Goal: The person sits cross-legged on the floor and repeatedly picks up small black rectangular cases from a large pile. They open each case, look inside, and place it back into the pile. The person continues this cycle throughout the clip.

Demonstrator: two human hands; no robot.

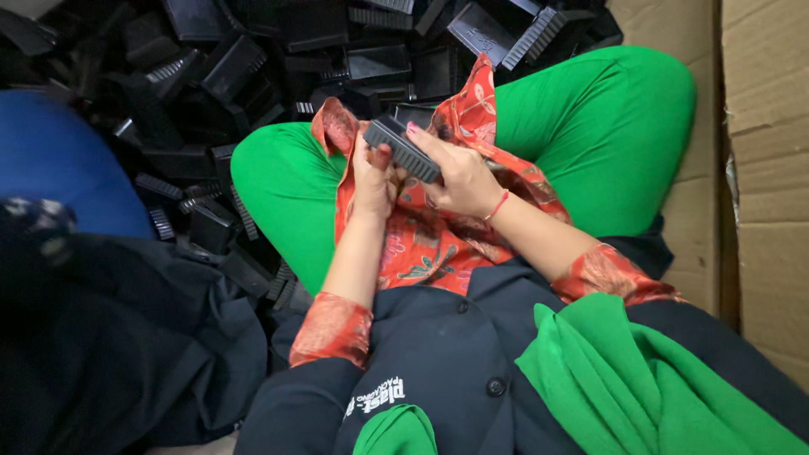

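A dark grey ribbed plastic part (403, 147) is held over my lap between both hands. My left hand (372, 179) grips its near left end, fingers curled around it. From the right, my right hand (455, 173) holds it with fingers over the top edge; a red thread circles that wrist. Under my hands lies red patterned cloth (430, 240) across my green-trousered crossed legs (590, 126).
A big heap of black ribbed plastic parts (278, 59) fills the floor ahead and to the left. A blue object (59, 160) and dark cloth (101, 337) lie at the left. Flattened brown cardboard (758, 168) covers the right side.
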